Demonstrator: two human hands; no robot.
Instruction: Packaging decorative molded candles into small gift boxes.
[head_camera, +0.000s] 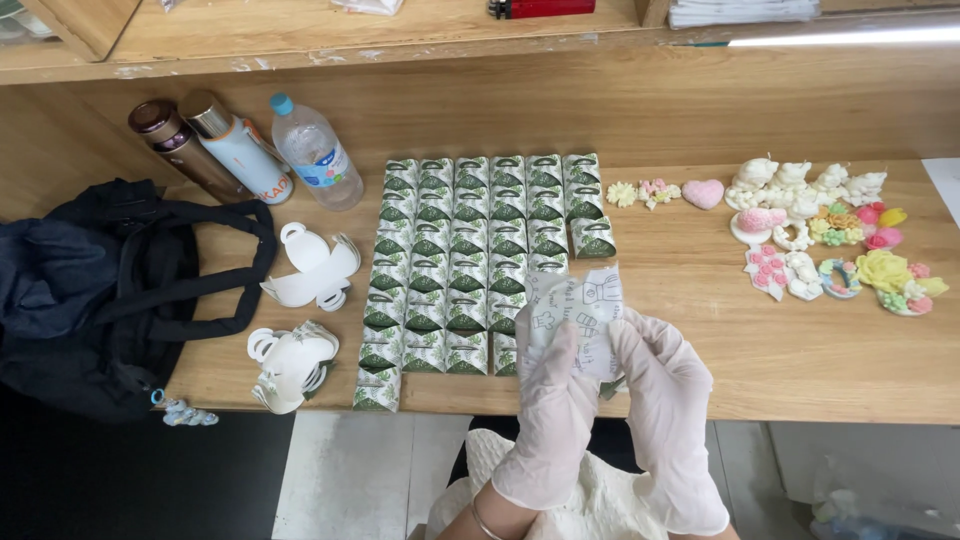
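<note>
- My left hand (556, 415) and right hand (668, 420), both in thin white gloves, pinch a small printed paper sheet (578, 318) between them, just above the near edge of the wooden table (760, 350). Both grips are closed on the sheet, fingertips close together.
- The gloves look slick to me, so the sheet could slide or fold crookedly if I press unevenly; a hard tug from either side might tear it.
- The sheet hangs partly over the nearest of the green-and-white folded boxes (470, 270), which stand touching in tight rows. A careless drop of my wrists could knock one and tip its neighbours.
- Left of the rows lie flat white box blanks (310, 268) near the black bag (90, 290); a sweeping elbow could push them off the edge.
- Farther off stand the bottles (250, 150), upright and close together; one toppling could roll into the rows.
- The pastel moulded figures (830, 235) sit well apart on the right, and I judge them at little risk.
</note>
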